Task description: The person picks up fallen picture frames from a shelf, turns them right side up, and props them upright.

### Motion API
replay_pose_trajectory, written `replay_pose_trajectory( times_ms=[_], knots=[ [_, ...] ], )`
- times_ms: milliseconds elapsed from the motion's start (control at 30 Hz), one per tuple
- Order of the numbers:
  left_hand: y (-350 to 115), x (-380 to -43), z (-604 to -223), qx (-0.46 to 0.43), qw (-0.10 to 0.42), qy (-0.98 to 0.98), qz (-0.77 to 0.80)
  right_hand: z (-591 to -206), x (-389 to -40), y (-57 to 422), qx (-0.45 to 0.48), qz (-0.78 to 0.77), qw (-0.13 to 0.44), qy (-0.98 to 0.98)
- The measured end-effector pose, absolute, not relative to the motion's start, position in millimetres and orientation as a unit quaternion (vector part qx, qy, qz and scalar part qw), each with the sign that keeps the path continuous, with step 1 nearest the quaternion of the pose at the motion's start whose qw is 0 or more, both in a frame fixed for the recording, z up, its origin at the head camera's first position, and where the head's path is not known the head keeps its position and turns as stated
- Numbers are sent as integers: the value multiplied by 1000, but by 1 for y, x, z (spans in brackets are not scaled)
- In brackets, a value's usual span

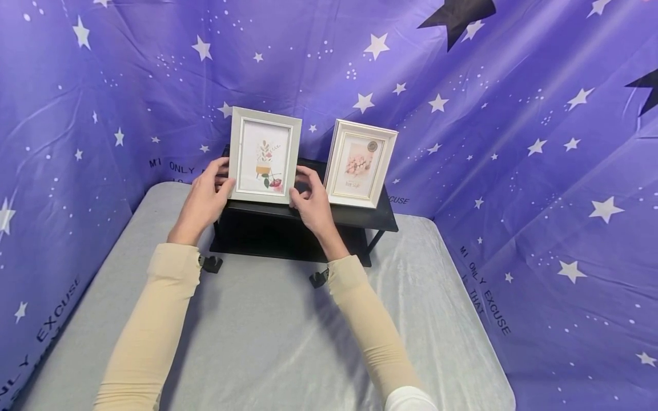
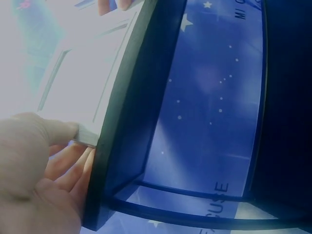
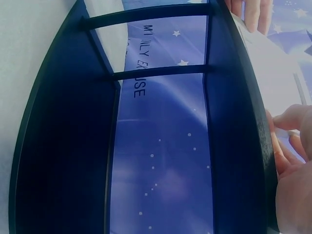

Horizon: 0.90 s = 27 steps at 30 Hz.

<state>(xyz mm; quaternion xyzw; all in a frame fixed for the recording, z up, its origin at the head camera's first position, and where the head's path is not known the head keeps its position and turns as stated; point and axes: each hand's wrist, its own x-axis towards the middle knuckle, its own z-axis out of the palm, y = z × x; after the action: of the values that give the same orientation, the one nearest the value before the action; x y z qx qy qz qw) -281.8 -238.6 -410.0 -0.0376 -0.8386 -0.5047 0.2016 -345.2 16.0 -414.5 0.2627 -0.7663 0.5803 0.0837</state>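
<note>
A pale grey-green picture frame (image 1: 236, 151) with a potted-plant print stands upright at the left of a black two-tier shelf (image 1: 354, 216). My left hand (image 1: 201, 198) grips its left edge low down, thumb in front and fingers behind, as the left wrist view confirms. On the opposite edge, my right hand (image 1: 315, 201) holds the same frame near its lower corner. In the right wrist view the right thumb and fingers (image 3: 295, 117) are around the frame's edge, partly cut off. To the right stands a cream picture frame (image 1: 360, 165) with a pink flower print, untouched.
The shelf stands on a bed-like surface covered in light grey cloth (image 1: 267, 319). Behind it and on both sides hangs a purple curtain (image 1: 308, 68) with white stars. Beneath the top board is a lower black board (image 1: 277, 237).
</note>
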Motion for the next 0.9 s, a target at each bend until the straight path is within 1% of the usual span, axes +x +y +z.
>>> replay_pose_trajectory(
  times_ms=[233,533,700,800,900],
  knots=[
    [-238,-285,-415,-38,211,-836,-505,-417,-342,18,264,543,103,-790],
    [-242,-283,-414,-42,200,-862,-465,-417,-342,18,280,531,110,-792],
    [-243,-282,-414,-46,198,-856,-475,-418,-342,17,279,511,122,-804],
    [-243,-280,-415,-47,193,-856,-477,-417,-340,15,272,498,144,-811],
    [-243,-280,-415,-48,192,-858,-475,-413,-332,11,266,472,202,-816]
  ],
)
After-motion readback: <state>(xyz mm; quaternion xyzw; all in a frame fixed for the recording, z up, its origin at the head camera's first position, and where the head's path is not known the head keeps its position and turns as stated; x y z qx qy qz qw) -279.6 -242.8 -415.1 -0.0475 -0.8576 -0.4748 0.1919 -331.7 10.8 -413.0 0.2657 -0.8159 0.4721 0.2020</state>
